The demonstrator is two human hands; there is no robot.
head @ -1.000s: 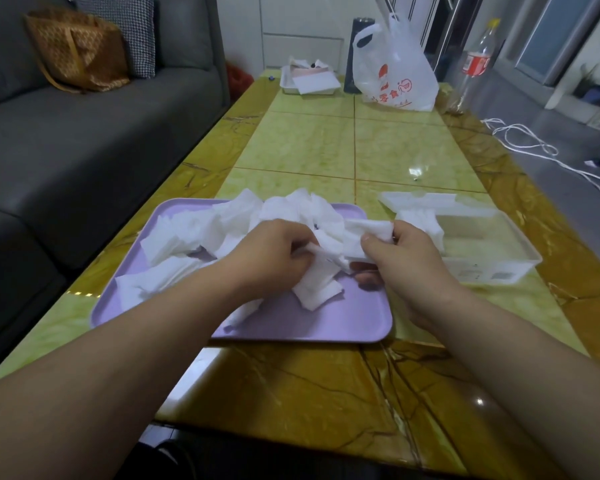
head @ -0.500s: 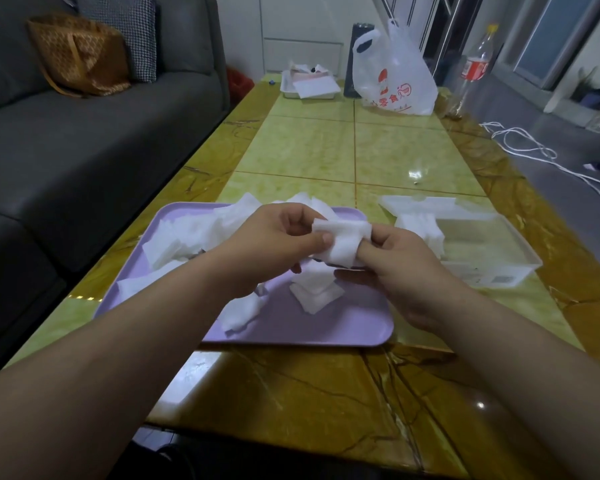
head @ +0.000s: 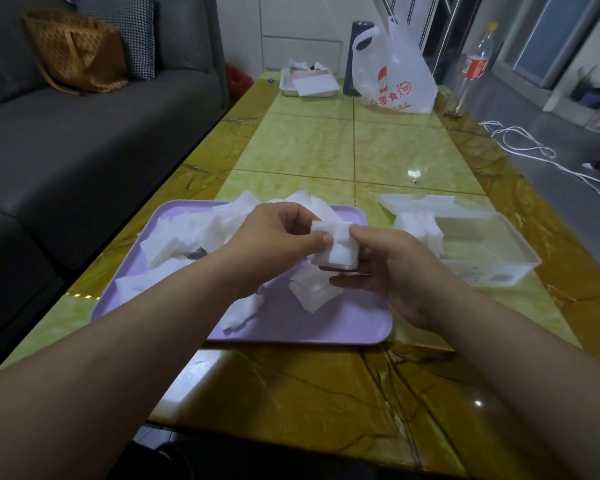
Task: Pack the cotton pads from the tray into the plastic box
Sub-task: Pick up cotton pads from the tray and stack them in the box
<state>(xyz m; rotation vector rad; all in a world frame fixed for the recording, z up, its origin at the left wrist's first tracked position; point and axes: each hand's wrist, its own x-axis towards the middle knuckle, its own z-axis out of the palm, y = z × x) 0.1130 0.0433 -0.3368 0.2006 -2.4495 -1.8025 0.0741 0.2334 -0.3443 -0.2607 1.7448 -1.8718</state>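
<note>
Above the lilac tray (head: 326,327), both my hands hold a small stack of white cotton pads (head: 336,249). My left hand (head: 274,237) pinches the stack's left side between thumb and fingers. My right hand (head: 392,268) cups it from the right and below. Several loose cotton pads (head: 187,233) lie scattered over the tray, mostly on its left and far side, with a few under my hands (head: 312,292). The clear plastic box (head: 499,268) stands open right of the tray, with a stack of pads (head: 418,226) at its left end.
The box's lid (head: 420,202) lies behind the box. At the far end of the green-and-amber table stand a white tray with papers (head: 309,84), a dark cylinder (head: 355,57), a white plastic bag (head: 395,71) and a bottle (head: 473,64). A grey sofa (head: 84,133) runs along the left.
My hands rose from the pile on the tray with a bunch of pads. They have squared the bunch into a neat stack held between them.
</note>
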